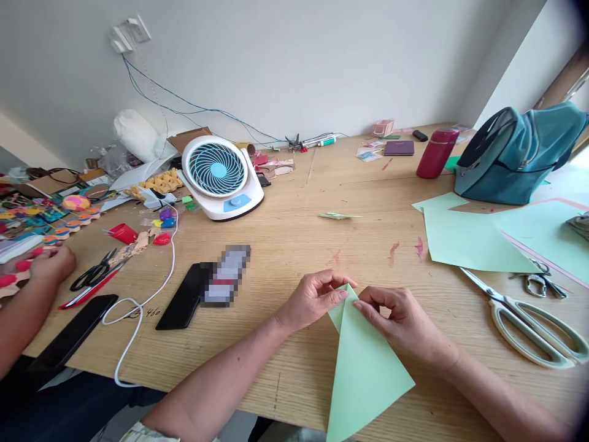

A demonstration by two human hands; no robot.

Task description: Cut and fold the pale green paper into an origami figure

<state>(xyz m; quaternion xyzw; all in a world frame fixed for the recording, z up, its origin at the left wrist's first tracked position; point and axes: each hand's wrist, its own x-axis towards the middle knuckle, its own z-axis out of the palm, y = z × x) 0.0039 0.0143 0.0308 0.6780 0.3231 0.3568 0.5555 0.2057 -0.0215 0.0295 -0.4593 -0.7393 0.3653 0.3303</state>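
Wooden table (294, 245), pretty cluttered. Near the fan (221, 175), the green paper (363, 368) is pinched at its top corner by the left hand (313, 301), then the right hand (400, 322); the rest is spread out below both.

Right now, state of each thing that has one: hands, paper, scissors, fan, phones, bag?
left hand: pinching the top corner of the green paper
right hand: pinching the same corner
green paper: folded to a point, lying on the table
white scissors: closed, flat
black scissors: closed
fan: upright; running or not, cannot tell
phones: screens dark
bag: top unzipped, open
bottle: capped, upright
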